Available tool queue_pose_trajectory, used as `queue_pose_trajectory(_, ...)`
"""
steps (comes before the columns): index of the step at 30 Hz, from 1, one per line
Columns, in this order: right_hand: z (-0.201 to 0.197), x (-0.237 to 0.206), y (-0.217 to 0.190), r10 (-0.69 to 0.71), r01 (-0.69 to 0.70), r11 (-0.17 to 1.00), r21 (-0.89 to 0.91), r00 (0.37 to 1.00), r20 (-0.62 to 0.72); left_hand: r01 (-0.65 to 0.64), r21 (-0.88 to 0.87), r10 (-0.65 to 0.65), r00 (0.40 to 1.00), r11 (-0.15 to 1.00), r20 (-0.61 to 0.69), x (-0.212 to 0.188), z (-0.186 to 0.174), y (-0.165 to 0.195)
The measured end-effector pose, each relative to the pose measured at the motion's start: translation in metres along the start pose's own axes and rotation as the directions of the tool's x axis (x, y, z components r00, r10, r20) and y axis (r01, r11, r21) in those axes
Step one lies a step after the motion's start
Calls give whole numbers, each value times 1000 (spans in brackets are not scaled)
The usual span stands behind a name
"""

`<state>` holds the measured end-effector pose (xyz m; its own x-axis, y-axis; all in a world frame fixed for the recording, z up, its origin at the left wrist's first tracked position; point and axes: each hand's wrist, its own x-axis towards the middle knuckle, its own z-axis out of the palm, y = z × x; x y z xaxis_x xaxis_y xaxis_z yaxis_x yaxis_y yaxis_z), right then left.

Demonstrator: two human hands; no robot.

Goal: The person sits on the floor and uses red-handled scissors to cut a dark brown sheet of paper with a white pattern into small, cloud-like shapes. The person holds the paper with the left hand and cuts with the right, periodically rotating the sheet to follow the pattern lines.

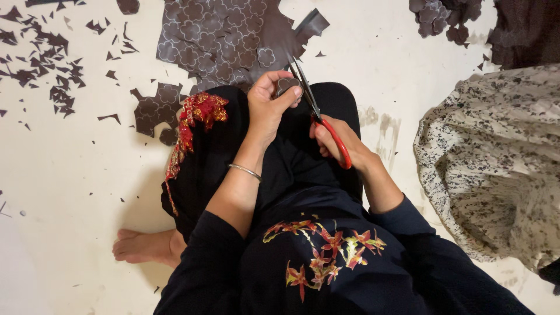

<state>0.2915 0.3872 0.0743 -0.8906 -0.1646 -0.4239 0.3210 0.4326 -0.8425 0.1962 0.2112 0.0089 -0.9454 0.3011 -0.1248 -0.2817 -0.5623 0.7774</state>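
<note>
My left hand (269,102) pinches a small dark brown cut-out piece (286,86) between thumb and fingers, held above my lap. My right hand (338,140) grips red-handled scissors (326,125), whose blades (304,81) point up and away and meet the edge of the small piece. Just beyond the hands a large dark brown sheet (227,38) printed with pale flower outlines lies on the white floor. I sit on the floor in dark clothes with red flower embroidery.
Dark offcuts (44,58) are scattered at the upper left. A partly cut scrap (154,111) lies left of my knee. A pile of cut flower shapes (443,17) sits at top right. Speckled cream cloth (496,157) covers the right side. My bare foot (146,245) rests at lower left.
</note>
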Motion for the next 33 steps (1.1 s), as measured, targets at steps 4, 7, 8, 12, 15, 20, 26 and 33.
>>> queue_pose_trajectory(4, 1, 0, 7, 20, -20, 1000, 18, 1000, -19, -19, -17, 19, 1000, 1000, 15, 0, 0, -1)
queue_pose_trajectory(7, 3, 2, 11, 56, -55, 998, 43, 997, -43, -31, -25, 31, 999, 999, 26, 3, -1, -1)
queue_pose_trajectory(8, 4, 2, 12, 74, -72, 996, 51, 996, -51, -25, -27, 26, 999, 999, 22, 3, -2, -2)
queue_pose_trajectory(12, 4, 6, 14, -22, 22, 1000, 5, 990, -136, -32, -22, 32, 999, 999, 5, 4, -6, -6)
queue_pose_trajectory(15, -5, 5, 12, 25, -18, 999, 37, 982, -189, -42, 1, 42, 998, 999, 45, 3, -10, -10)
queue_pose_trajectory(20, -13, 1, 6, 14, -21, 999, -27, 976, -217, 13, 37, -17, 995, 999, 99, 5, -14, -7)
queue_pose_trajectory(26, -12, -2, 3, -8, -7, 997, -78, 981, -194, -50, 63, 49, 998, 997, 29, 4, -8, -5)
queue_pose_trajectory(33, -13, -3, 3, 40, -53, 997, -64, 981, -189, -87, 42, 87, 996, 995, 14, 7, -13, -14)
